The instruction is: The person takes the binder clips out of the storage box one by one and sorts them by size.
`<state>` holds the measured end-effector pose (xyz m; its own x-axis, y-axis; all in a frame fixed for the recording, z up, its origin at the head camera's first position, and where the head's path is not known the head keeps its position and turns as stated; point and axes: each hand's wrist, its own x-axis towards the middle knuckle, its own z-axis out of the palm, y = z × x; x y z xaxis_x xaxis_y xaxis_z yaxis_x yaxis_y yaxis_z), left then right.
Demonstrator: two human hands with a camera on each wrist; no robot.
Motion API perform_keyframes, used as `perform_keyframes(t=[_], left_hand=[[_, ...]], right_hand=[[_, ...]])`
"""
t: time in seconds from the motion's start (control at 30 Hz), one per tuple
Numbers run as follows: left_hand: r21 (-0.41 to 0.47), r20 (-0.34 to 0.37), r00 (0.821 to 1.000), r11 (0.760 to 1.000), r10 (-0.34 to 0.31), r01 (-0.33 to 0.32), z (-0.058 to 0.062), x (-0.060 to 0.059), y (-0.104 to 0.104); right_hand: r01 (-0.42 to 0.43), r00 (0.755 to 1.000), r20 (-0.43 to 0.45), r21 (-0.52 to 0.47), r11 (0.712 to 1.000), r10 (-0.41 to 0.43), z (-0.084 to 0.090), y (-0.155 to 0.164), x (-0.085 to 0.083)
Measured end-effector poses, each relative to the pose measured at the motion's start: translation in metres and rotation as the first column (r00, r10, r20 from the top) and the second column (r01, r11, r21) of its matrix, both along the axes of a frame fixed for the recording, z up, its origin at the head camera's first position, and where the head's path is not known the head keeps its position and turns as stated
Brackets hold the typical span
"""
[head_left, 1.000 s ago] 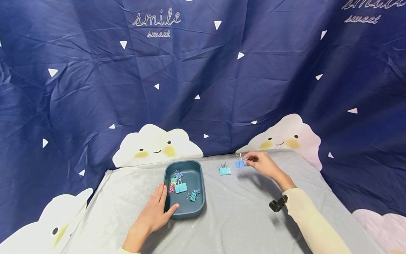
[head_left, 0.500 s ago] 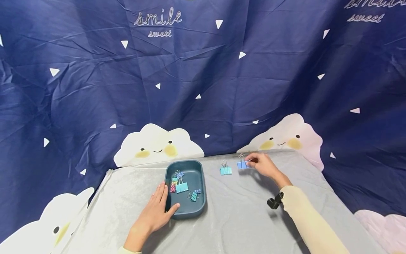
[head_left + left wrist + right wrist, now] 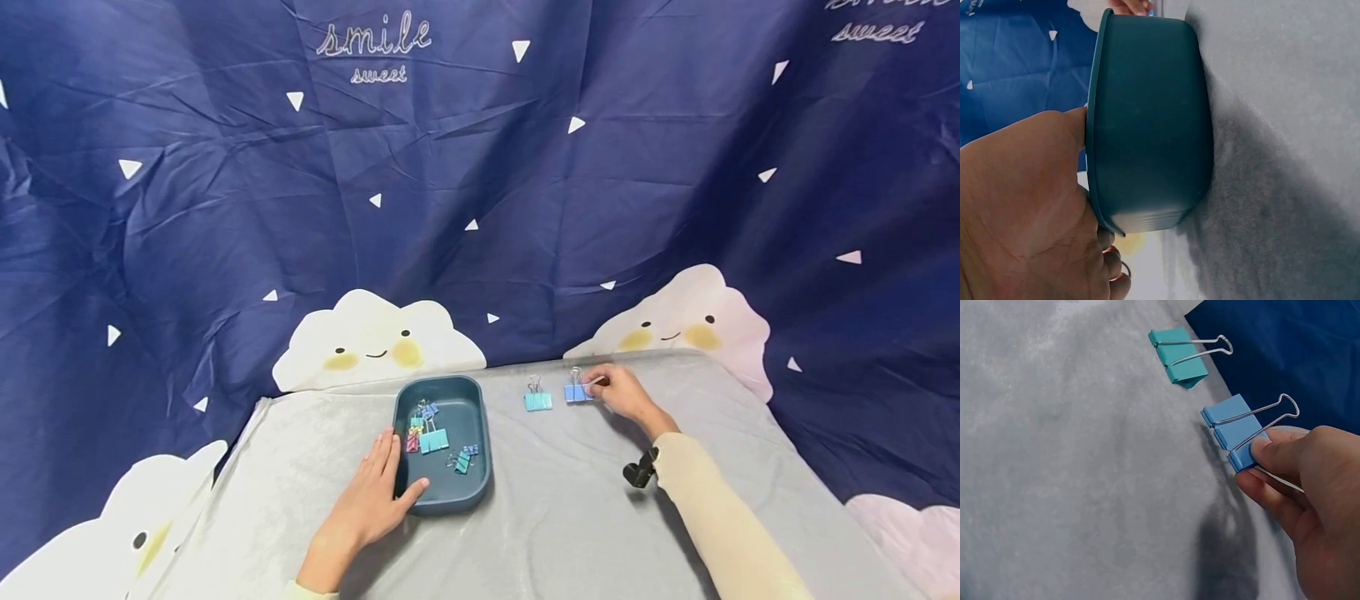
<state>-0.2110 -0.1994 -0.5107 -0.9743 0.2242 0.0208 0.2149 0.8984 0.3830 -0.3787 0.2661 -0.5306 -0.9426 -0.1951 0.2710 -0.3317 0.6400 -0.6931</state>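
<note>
Pinched between the thumb and fingers of my right hand is a blue binder clip, held at one end of its body with a wire handle sticking out. Just left of it on the cloth is a teal binder clip. My left hand rests against the left side of a dark teal bin, fingers fairly straight along the rim, thumb over the near corner. Inside the bin lie a larger turquoise binder clip and several smaller clips in blue, green, yellow and pink.
Grey cloth covers the table. A dark blue curtain with printed clouds hangs behind its back edge. A black device is strapped at my right wrist.
My right hand lowers slightly toward the cloth with the blue binder clip, whose handle now stands closer to the teal one's level. My left hand stays on the bin.
</note>
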Motion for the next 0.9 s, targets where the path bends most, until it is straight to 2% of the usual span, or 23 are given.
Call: perform_keyframes(t=[0.3, 0.9], left_hand=[[0.000, 0.001, 1.000, 1.000, -0.005, 0.005, 0.000, 0.000, 0.001], [0.001, -0.004, 1.000, 1.000, 0.001, -0.001, 0.001, 0.000, 0.000]], right_hand=[[0.035, 0.999, -0.006, 0.080, 0.996, -0.035, -0.009, -0.002, 0.002], [0.056, 0.998, 0.025, 0.088, 0.995, -0.058, -0.015, -0.004, 0.000]])
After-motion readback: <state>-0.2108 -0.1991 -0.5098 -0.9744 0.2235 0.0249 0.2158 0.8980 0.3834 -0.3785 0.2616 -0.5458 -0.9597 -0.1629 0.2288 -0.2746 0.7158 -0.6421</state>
